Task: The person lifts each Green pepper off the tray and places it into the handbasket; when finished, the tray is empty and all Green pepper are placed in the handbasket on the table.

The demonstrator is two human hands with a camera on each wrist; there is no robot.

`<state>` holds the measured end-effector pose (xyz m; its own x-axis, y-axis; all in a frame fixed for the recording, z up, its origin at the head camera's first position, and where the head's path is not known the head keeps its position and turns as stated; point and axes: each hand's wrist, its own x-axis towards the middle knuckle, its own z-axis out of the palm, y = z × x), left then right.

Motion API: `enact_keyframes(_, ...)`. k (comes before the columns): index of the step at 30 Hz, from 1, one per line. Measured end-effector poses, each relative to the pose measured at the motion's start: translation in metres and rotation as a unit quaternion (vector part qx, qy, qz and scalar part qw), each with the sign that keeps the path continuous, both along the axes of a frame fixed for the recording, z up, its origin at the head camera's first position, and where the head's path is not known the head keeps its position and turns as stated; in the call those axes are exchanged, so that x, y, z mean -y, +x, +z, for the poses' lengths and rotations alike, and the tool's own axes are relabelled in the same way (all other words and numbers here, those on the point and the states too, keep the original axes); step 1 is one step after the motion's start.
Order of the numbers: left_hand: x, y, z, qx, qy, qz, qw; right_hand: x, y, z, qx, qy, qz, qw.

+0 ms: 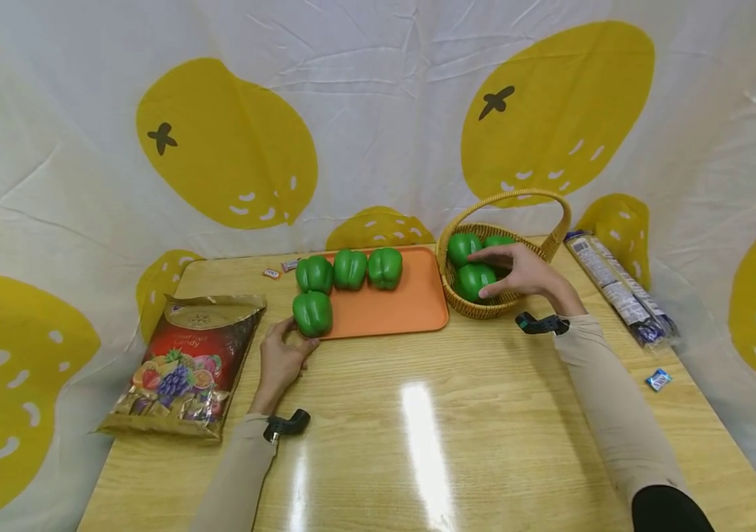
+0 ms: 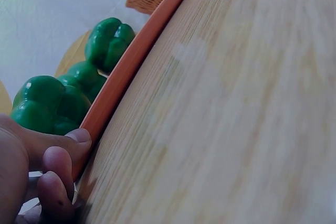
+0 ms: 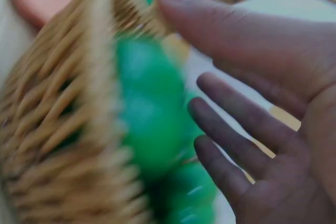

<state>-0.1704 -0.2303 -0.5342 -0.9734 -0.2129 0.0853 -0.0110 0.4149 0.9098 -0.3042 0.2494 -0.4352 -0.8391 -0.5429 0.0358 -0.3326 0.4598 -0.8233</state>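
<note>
My left hand [image 1: 281,360] is at the front left corner of an orange tray [image 1: 387,312]. In the left wrist view its thumb [image 2: 80,135] lies on the tray's rim and the other fingers curl beside it, gripping the edge. A green bell pepper [image 1: 312,315] sits at that corner, close to the fingertips. Behind it stands a row of three more bell peppers [image 1: 349,269]. Over the wicker basket [image 1: 480,310] my right hand [image 1: 519,269] reaches with spread fingers. Its thumb and fingertips are around a bell pepper [image 1: 472,281] inside, and the right wrist view shows a gap between palm and pepper.
The basket's arched handle [image 1: 517,193] rises behind the right hand. A candy bag [image 1: 181,369] lies at the left, and long plastic packages [image 1: 620,288] at the right. Small wrapped candies [image 1: 272,273] lie near the tray, and a blue candy [image 1: 658,380] near the right edge.
</note>
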Motion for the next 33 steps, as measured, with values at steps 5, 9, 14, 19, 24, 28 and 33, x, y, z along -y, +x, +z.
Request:
enact_keyframes(5, 0.002, 0.001, -0.001, 0.0, -0.002, 0.0, 1.0, 0.023, 0.021, 0.033, -0.043, -0.133, 0.055, 0.989)
enact_keyframes(9, 0.004, 0.001, 0.0, 0.004, 0.0, 0.0, 1.0, 0.075, 0.035, 0.044, -0.043, -0.337, 0.19, 0.921)
enact_keyframes(14, 0.003, -0.001, 0.001, 0.003, 0.006, 0.0, 1.0, 0.166, 0.044, 0.015, -0.017, -0.408, 0.257, 0.876)
enact_keyframes(19, 0.001, -0.002, -0.003, 0.0, 0.008, -0.004, 1.0, 0.235, 0.043, -0.034, 0.005, -0.326, 0.201, 0.924)
enact_keyframes(24, -0.001, -0.002, -0.004, -0.006, -0.002, -0.007, 1.0, 0.27, 0.039, -0.06, -0.028, -0.21, 0.131, 0.969)
enact_keyframes(28, -0.001, -0.001, -0.004, -0.011, -0.005, -0.005, 0.9999, 0.28, 0.037, -0.069, -0.04, -0.154, 0.097, 0.983)
enact_keyframes(33, 0.002, -0.001, -0.003, -0.014, -0.009, -0.006, 0.9998, 0.288, 0.037, -0.08, -0.065, -0.11, 0.07, 0.989)
